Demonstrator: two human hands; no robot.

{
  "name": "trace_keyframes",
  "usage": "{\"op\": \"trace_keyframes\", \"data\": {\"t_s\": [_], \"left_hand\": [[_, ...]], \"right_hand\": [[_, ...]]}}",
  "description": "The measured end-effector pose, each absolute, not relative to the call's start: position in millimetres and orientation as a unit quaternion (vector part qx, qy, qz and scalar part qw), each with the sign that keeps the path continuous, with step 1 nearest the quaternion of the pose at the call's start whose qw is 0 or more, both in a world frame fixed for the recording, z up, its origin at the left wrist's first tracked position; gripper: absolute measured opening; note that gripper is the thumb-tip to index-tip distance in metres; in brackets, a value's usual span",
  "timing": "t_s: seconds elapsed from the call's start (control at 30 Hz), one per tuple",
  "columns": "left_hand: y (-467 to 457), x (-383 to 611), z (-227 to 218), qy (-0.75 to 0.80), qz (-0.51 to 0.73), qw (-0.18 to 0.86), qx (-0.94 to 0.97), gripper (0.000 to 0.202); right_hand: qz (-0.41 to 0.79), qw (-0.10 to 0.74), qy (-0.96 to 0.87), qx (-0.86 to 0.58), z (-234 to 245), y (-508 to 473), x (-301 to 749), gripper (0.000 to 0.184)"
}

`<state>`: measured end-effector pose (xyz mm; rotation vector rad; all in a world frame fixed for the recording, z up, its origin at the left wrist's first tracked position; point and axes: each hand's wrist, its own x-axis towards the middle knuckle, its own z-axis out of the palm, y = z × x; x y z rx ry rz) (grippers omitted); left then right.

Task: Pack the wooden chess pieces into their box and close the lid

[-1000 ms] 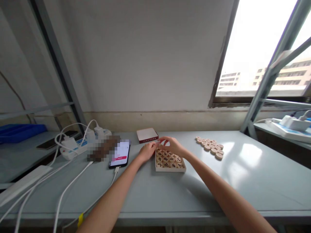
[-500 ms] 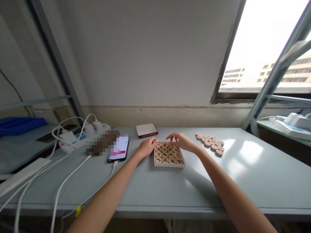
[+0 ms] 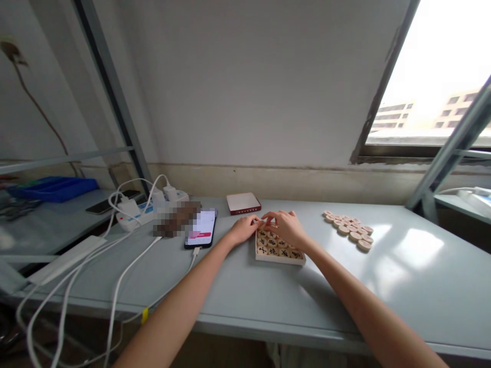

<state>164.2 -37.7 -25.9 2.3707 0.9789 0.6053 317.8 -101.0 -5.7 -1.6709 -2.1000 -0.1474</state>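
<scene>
Hands (image 3: 266,229) over wooden tray (image 3: 280,259)

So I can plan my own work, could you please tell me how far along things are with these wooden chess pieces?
Done: the wooden tray holds rows of xiangqi pieces. In hand: the left hand and right hand are at its far edge, hiding that part. Remaining: loose pieces lie to the tray's right.

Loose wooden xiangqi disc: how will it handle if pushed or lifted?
The flat round wooden xiangqi disc lies flat, so it probably slides, not rolls. It looks rigid and light. Its low edge may be awkward to pinch off the smooth grey table.
</scene>
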Motion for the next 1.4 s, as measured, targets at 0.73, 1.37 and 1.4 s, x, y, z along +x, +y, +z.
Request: {"op": "trace_keyframes", "data": {"t_s": [0.73, 1.37, 1.4], "left_hand": [[-43, 165, -25, 0.390, 0.223, 0.248, 0.858, 0.026], [-42, 166, -25, 0.376, 0.218, 0.246, 0.866, 0.033], [-42, 165, -25, 0.377, 0.217, 0.248, 0.866, 0.033]], "right_hand": [[-0.136, 0.130, -0.588, -0.786, -23, -108, 427, 0.035], [0.077, 0.317, -0.780, -0.535, -9, -108, 342, 0.015], [0.075, 0.316, -0.782, -0.531, -11, -108, 340, 0.016]]}}
